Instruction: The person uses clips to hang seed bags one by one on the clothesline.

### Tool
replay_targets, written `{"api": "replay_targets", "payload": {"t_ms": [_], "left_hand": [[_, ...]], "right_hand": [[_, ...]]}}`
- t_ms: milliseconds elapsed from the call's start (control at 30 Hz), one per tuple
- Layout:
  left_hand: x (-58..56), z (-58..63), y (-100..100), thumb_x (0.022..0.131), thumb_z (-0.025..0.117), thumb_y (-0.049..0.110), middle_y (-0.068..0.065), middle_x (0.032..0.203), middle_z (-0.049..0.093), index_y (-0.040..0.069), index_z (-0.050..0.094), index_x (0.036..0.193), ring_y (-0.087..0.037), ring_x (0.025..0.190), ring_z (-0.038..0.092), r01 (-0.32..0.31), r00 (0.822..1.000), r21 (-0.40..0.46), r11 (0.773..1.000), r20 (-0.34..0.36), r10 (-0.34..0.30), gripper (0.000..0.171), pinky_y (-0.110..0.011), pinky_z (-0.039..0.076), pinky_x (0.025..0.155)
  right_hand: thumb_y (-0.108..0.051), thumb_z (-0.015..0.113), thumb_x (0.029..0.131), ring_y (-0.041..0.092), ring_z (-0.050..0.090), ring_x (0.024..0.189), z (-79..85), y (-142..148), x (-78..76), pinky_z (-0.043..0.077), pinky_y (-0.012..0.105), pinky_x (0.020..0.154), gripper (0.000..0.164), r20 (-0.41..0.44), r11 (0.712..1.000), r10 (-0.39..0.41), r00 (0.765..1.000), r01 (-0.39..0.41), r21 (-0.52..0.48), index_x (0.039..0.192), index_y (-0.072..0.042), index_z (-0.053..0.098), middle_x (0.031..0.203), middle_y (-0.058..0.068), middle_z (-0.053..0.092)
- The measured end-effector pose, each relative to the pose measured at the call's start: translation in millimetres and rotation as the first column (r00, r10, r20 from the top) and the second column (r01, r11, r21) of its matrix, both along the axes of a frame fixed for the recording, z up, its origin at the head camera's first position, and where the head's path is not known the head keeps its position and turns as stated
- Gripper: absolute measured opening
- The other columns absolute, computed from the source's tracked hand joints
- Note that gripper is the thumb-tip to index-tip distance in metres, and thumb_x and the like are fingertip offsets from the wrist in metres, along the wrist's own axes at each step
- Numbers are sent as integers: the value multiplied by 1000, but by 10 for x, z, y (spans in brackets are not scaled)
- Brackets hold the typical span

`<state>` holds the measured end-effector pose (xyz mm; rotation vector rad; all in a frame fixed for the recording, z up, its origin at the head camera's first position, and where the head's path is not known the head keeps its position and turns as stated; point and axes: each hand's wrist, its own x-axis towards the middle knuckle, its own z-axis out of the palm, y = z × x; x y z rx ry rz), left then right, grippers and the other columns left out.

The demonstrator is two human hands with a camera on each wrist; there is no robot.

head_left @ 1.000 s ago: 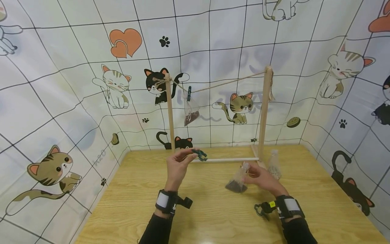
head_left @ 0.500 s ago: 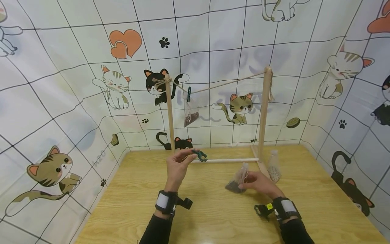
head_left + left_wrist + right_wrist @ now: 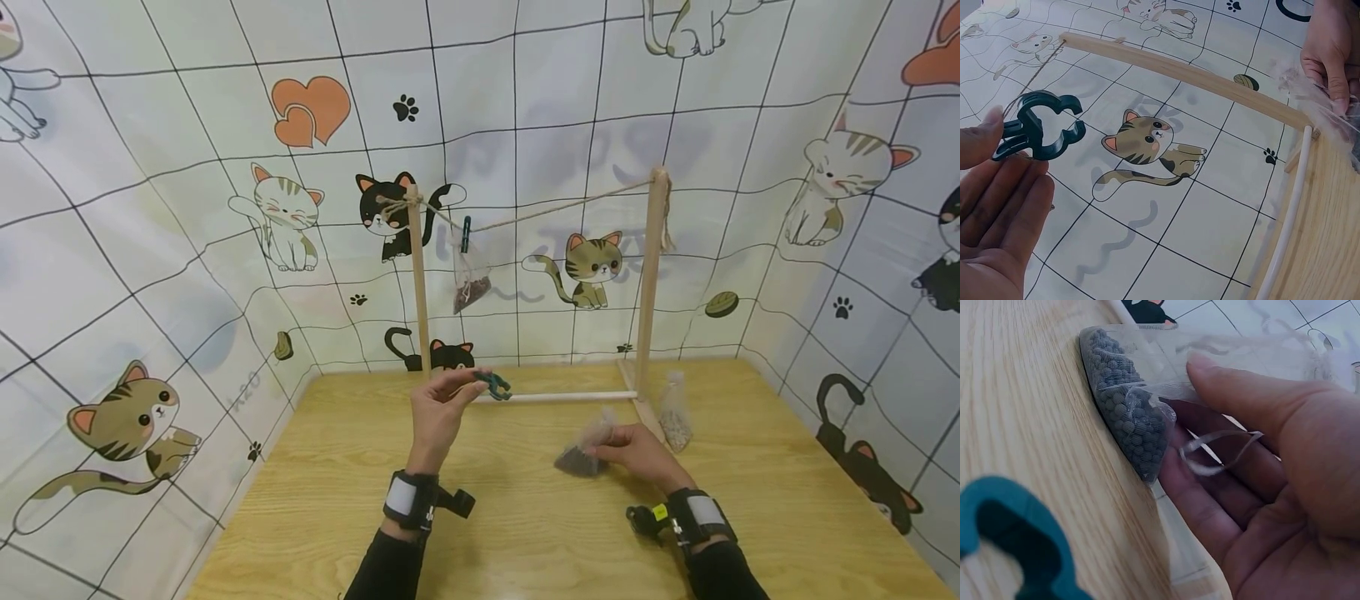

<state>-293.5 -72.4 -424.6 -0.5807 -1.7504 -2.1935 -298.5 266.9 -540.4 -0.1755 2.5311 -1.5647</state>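
My left hand (image 3: 437, 423) pinches a dark green clothespin (image 3: 1030, 125) between thumb and fingers, its rounded jaws pointing away from the hand. To the right, low over the wooden table, my right hand (image 3: 643, 457) holds a small sheer drawstring bag (image 3: 581, 460). Dark grey beads (image 3: 1129, 415) fill the bottom of this bag. My thumb presses its front while the other fingers lie behind it, and a loop of drawstring (image 3: 1204, 465) hangs by the palm. A second teal clip (image 3: 1054, 550) shows blurred at the lower left of the right wrist view.
Behind the hands stands a wooden frame (image 3: 651, 283) with a twine line (image 3: 562, 204) strung between two posts. On the line, a green clip (image 3: 467, 235) holds a bag of reddish-brown bits (image 3: 472, 290). Another bag with pale contents (image 3: 675, 417) stands beside the frame's right foot.
My right hand has shifted its hold from the bag's neck down to its side, and the wrist has moved slightly left. My left hand with the clothespin has stayed nearly still.
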Motion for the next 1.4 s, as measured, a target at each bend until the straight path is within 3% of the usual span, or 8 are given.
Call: {"api": "replay_targets", "payload": {"t_ms": [400,633,767,933,1100,1267,1400], "left_hand": [[5,11,-1,86,83,11,-28,116,73,-11,72,107,-22,104,77,1,1000,8,1000,7,-1,32,-34,60,97],[-24,46,-25,86,83,11,-30,116,72,-10,72,105,-19,103,77,-29,1000,3,1000,-9,29,31,-32,60,95],[-37,62,-41,85,83,11,-26,114,74,-8,73,106,-18,102,77,-51,999,-2,999,-11,51,30,-32,61,93],[-65,95,-61,85,83,7,-21,111,77,-9,73,105,-17,100,77,-63,998,5,998,-24,64,28,-31,62,91],[-121,217,-61,85,83,8,-18,109,78,-9,74,104,-16,98,77,-71,994,-9,997,-78,71,27,-30,62,89],[-171,392,-54,86,82,5,-23,110,76,-9,75,104,-13,93,77,-94,984,-46,995,-157,86,24,-27,63,80],[-215,532,-48,86,82,5,-21,109,77,-8,75,104,-12,92,78,-110,977,-61,992,-190,97,23,-26,63,78]], "right_hand": [[-40,78,90,13,65,104,41,-25,12,50,25,86,25,-45,1000,-11,999,10,-17,98,-16,81,105,-2,78],[-38,76,92,13,69,106,189,-81,-5,52,28,91,26,-108,997,-47,993,41,-61,97,-13,81,107,0,78],[-30,76,94,11,73,100,291,-122,2,56,31,89,39,-139,991,-71,988,54,-121,77,3,63,109,3,78],[-24,71,98,10,74,97,469,-171,-12,60,40,91,44,-172,987,-66,983,39,-159,70,2,50,113,4,77],[-23,68,100,9,73,96,679,-203,-32,61,39,91,49,-198,985,-67,978,33,-168,65,-4,40,112,4,76],[-23,67,101,7,72,96,868,-224,-71,60,33,90,34,-218,980,-65,974,21,-197,75,-1,63,110,-4,75],[-27,68,100,8,73,97,995,-250,-126,61,32,88,37,-238,975,-63,969,9,-224,76,0,60,110,-4,75]]}}
